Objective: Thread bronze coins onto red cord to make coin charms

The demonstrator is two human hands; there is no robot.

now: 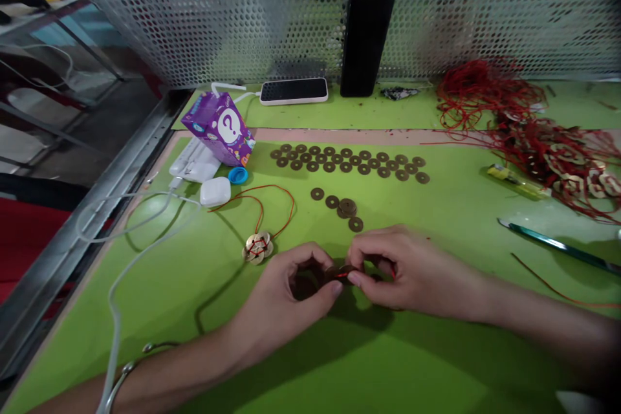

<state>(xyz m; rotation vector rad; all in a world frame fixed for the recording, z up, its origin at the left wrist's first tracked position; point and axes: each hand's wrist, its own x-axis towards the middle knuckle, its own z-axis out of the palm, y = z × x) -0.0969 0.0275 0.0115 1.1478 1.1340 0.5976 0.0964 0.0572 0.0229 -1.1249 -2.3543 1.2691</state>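
Between my two hands, low over the green tabletop, is a dark coin (343, 270) with a bit of red cord on it. My left hand (301, 281) pinches its left side between thumb and fingers. The right hand (392, 268) pinches the other side, and red cord shows by its curled fingers. How many coins are held is hidden. Just beyond my fingers lie several loose brown coins with holes (356, 224), some stacked. To the left rests a finished-looking flower of golden coins (258, 248) tied with red cord, its long loop spread above it.
Rows of holed coins (345, 167) lie farther back. A purple drink carton (220, 129), white earbud case (215, 192), blue cap (238, 175) and cable stand left. Rightward are red cords (485, 94), a lighter (517, 181) and a green pen-like tool (557, 244). A phone (367, 45) leans on perforated metal.
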